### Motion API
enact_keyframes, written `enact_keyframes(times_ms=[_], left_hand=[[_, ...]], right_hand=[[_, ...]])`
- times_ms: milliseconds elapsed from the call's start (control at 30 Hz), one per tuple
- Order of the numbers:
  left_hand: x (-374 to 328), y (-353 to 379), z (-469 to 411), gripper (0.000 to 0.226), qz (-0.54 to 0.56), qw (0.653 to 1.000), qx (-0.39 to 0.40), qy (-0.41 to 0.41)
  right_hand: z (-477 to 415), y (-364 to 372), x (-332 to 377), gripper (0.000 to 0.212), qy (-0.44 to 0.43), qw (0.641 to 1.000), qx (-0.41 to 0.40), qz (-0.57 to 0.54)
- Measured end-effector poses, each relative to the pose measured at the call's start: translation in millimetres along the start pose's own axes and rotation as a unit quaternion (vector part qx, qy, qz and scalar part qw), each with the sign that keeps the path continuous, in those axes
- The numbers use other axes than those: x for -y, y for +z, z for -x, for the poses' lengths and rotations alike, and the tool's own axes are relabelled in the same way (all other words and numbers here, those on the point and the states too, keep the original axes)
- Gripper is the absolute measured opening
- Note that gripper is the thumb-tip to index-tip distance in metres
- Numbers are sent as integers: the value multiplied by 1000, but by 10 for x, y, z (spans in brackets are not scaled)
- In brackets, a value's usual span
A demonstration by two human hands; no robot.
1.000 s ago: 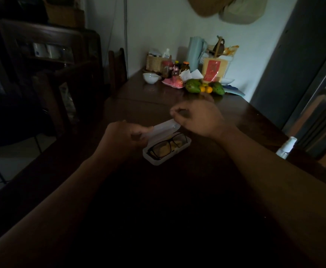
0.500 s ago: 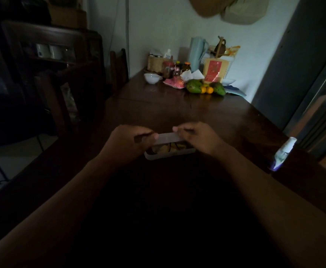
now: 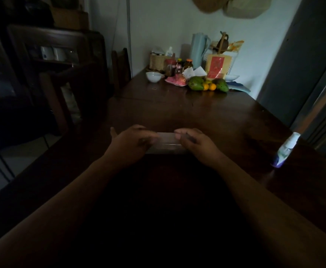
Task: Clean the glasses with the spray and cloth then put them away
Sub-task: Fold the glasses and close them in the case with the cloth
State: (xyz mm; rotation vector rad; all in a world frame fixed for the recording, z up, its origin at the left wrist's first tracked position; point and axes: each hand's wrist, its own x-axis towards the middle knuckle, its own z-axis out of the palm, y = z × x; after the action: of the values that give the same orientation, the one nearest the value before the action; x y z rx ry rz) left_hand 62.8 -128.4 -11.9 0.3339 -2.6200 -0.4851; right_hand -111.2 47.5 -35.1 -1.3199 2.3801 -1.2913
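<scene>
A pale, translucent glasses case [image 3: 167, 143] lies on the dark wooden table [image 3: 206, 115] with its lid down. The glasses are hidden inside it. My left hand [image 3: 131, 143] grips the case's left end, fingers curled over the lid. My right hand [image 3: 194, 141] presses on the right end, thumb and fingers around it. A small white spray bottle [image 3: 287, 149] stands near the table's right edge, well right of my right hand. No cloth is visible.
At the table's far end sit a white bowl [image 3: 154, 76], jars and bottles [image 3: 177, 67], a blue jug [image 3: 199, 48], a red packet [image 3: 217, 65] and green and orange fruit [image 3: 207, 85]. Dark wooden chairs [image 3: 61, 89] stand along the left side.
The case lid, raised a second ago with the black glasses showing, has been lowered shut. Both hands came down onto the case's ends.
</scene>
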Motion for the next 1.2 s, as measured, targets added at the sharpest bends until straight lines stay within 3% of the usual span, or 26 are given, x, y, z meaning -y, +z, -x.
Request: enact_keyframes(times_ms=[133, 300, 467, 533, 600, 733, 967, 1200], left_hand=[[31, 128, 0, 31, 105, 993, -4, 61], [86, 222, -33, 31, 97, 991, -42, 86], [57, 284, -1, 39, 116, 990, -52, 58], [23, 271, 19, 51, 64, 997, 8, 34], [-14, 249, 37, 63, -63, 995, 72, 15], [-88, 272, 50, 59, -167, 985, 26, 31], [31, 535, -113, 70, -74, 993, 97, -5], [-58, 606, -219, 64, -22, 997, 65, 32]], right_hand=[[-17, 14, -27, 50, 9, 1000, 8, 15], [-11, 17, -37, 52, 11, 999, 0, 45], [31, -32, 37, 59, 3, 993, -3, 121], [72, -34, 109, 53, -27, 981, -32, 192], [104, -25, 202, 38, -78, 965, -73, 240], [127, -10, 273, 25, -114, 961, -66, 242], [152, 12, 284, 27, -66, 965, -43, 249], [78, -45, 200, 18, -18, 964, -68, 256]])
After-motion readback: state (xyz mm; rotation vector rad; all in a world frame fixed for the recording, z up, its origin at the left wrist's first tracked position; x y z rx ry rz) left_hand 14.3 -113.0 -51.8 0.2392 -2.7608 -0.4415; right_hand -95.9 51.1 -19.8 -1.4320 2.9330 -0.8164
